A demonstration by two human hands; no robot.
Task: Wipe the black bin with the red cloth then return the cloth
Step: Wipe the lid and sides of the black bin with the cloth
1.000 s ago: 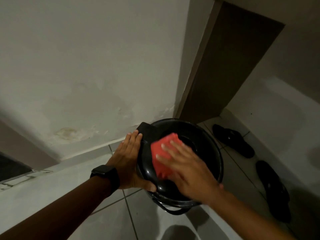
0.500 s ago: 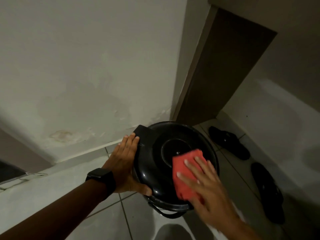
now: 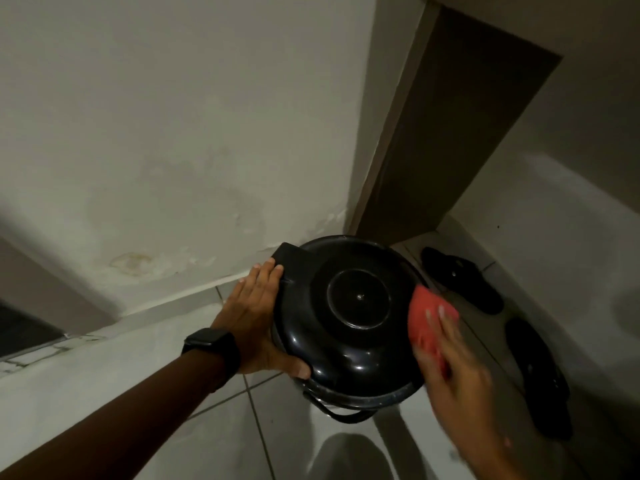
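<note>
Black pot (image 3: 349, 317) is lid-up above the tiled floor (image 3: 225, 441), can't tell what it's resting on; two black sandals (image 3: 460, 278) lie on the floor right of the pot; left hand (image 3: 256, 320) spread wide and flat on the pot's left side, thumb along its near edge; right hand (image 3: 453, 368), blurry, fingers straight, pressing a red cloth (image 3: 424, 317) onto the pot's right rim; black watch (image 3: 211, 344) left of the pot.

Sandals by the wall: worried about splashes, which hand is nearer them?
Right. The right hand is at the pot's side facing the sandals; the left hand rests opposite.
</note>
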